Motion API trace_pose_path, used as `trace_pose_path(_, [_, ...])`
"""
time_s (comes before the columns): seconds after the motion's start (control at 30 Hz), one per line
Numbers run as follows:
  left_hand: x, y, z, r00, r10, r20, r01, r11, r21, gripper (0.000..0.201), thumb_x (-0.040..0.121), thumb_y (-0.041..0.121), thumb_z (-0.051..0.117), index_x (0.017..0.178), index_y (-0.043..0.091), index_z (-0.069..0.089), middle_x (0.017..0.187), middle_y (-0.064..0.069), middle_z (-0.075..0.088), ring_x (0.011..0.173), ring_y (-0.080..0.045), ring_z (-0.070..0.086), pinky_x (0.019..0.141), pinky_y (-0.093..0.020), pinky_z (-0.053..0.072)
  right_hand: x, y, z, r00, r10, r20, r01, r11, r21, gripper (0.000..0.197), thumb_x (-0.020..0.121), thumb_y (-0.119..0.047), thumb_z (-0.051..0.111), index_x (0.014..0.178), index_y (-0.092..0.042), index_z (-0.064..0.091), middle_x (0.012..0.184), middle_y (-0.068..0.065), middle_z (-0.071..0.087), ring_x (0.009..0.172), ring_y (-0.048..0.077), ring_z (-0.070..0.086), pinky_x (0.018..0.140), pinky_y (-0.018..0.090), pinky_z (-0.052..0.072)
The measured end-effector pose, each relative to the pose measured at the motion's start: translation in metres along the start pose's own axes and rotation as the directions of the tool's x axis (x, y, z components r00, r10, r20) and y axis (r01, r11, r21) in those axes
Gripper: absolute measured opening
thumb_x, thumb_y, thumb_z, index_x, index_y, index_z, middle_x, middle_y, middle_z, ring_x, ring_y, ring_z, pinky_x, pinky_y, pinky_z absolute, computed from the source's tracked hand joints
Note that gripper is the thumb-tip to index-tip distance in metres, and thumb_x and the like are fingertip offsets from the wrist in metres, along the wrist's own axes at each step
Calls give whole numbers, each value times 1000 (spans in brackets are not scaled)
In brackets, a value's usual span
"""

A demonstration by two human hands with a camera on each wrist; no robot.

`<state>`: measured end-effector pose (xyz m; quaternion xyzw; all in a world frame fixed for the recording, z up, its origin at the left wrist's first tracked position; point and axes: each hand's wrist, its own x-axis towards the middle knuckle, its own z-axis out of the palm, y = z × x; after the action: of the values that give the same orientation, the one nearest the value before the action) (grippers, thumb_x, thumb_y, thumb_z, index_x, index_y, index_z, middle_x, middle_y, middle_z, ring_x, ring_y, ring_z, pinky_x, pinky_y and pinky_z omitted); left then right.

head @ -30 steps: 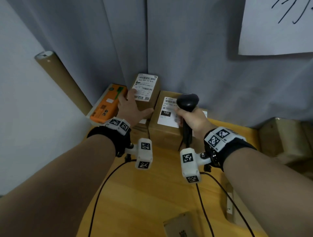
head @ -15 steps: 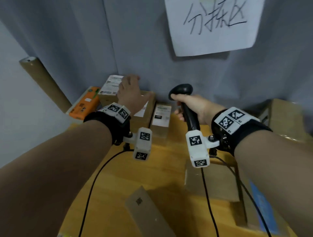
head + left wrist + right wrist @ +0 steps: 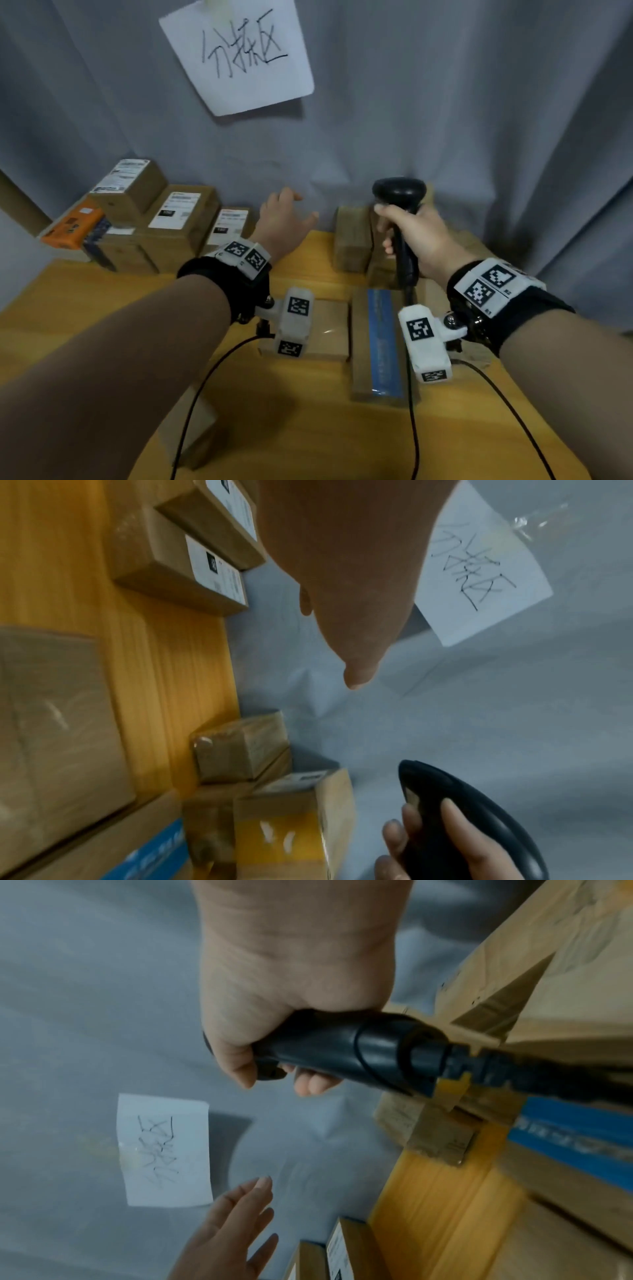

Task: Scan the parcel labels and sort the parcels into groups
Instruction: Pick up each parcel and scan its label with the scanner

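My left hand (image 3: 286, 217) hovers open with spread fingers over the back of the wooden table (image 3: 85, 308) and holds nothing; the left wrist view shows the same hand (image 3: 342, 593) empty. My right hand (image 3: 411, 229) grips the handle of a black barcode scanner (image 3: 399, 193), head up, also seen as the scanner handle (image 3: 346, 1050) in the right wrist view. Three labelled brown parcels (image 3: 178, 214) stand grouped at the back left. An upright unlabelled brown box (image 3: 352, 240) stands just left of the scanner. A flat box with blue tape (image 3: 378, 346) lies under my right wrist.
An orange box (image 3: 73, 226) sits at the far left beside the labelled group. A flat brown box (image 3: 329, 329) lies partly behind the left wrist camera, another box (image 3: 191, 431) near the front edge. A handwritten paper sign (image 3: 239, 51) hangs on the grey curtain. Cables trail toward me.
My left hand has come off the labelled parcel at the back left and swung right into the air. The view has turned right. The scanner stays in my right hand.
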<state>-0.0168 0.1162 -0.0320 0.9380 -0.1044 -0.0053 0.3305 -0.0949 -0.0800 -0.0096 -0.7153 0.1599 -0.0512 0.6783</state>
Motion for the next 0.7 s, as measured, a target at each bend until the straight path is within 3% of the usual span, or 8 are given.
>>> trace_pose_path(0.1, [-10, 22, 25, 997, -31, 64, 34, 998, -44, 53, 93, 35, 60, 135, 8, 43, 138, -15, 42, 129, -32, 40, 107, -39, 34, -4, 8, -43, 996, 22, -87, -18, 999, 42, 12, 90, -15, 66, 88, -9, 56, 65, 4, 52, 51, 18, 49, 48, 27, 45])
trace_pose_path(0.2, [-15, 37, 49, 989, -67, 129, 74, 996, -53, 53, 93, 38, 58, 136, 10, 42, 139, -11, 41, 129, -28, 41, 106, -37, 35, 3, 25, -80, 990, 97, -104, -96, 995, 16, 23, 85, -18, 72, 103, -10, 58, 68, 4, 51, 57, 16, 51, 55, 29, 45])
trace_pose_path(0.3, [-13, 44, 70, 975, -105, 194, 120, 991, -67, 54, 92, 40, 59, 136, 13, 43, 137, -9, 41, 125, -27, 43, 104, -37, 38, 15, 42, -95, 982, 122, -146, -127, 992, -22, 21, 80, -20, 77, 86, -12, 60, 67, 3, 54, 62, 20, 54, 60, 32, 47])
trace_pose_path(0.37, [-9, 45, 82, 966, -118, 229, 141, 986, -86, 54, 92, 40, 59, 136, 12, 44, 137, -9, 43, 122, -25, 46, 101, -37, 42, 29, 51, -94, 973, 120, -199, -133, 990, -52, 27, 71, -29, 83, 78, -15, 61, 73, 6, 62, 74, 28, 63, 71, 40, 53])
trace_pose_path(0.43, [-4, 45, 91, 958, -126, 259, 165, 977, -134, 52, 94, 40, 57, 135, 11, 45, 135, -9, 48, 113, -21, 52, 91, -33, 45, 40, 51, -86, 973, 114, -199, -135, 986, -94, 39, 67, -36, 86, 91, -12, 67, 88, 8, 68, 91, 30, 66, 84, 44, 55])
trace_pose_path(0.57, [8, 49, 98, 947, -134, 293, 213, 943, -256, 48, 98, 38, 51, 137, 11, 43, 125, -4, 53, 82, -1, 52, 69, -19, 40, 64, 53, -71, 971, 62, -229, -100, 983, -157, 39, 75, -26, 84, 105, -10, 65, 107, 7, 68, 100, 21, 61, 88, 33, 48])
trace_pose_path(0.63, [17, 52, 100, 938, -134, 320, 232, 927, -293, 52, 99, 42, 47, 141, 12, 40, 126, -5, 53, 91, -7, 56, 70, -19, 42, 74, 57, -67, 956, 58, -289, -104, 983, -149, 33, 75, -22, 84, 99, -15, 62, 108, 8, 68, 103, 23, 62, 93, 37, 49])
trace_pose_path(0.7, [24, 58, 102, 919, -143, 367, 272, 904, -330, 55, 99, 46, 44, 144, 14, 38, 137, -8, 51, 113, -19, 55, 84, -29, 46, 80, 63, -66, 943, 84, -322, -132, 983, -130, 31, 75, -18, 83, 96, -17, 60, 104, 8, 68, 104, 25, 63, 95, 39, 50])
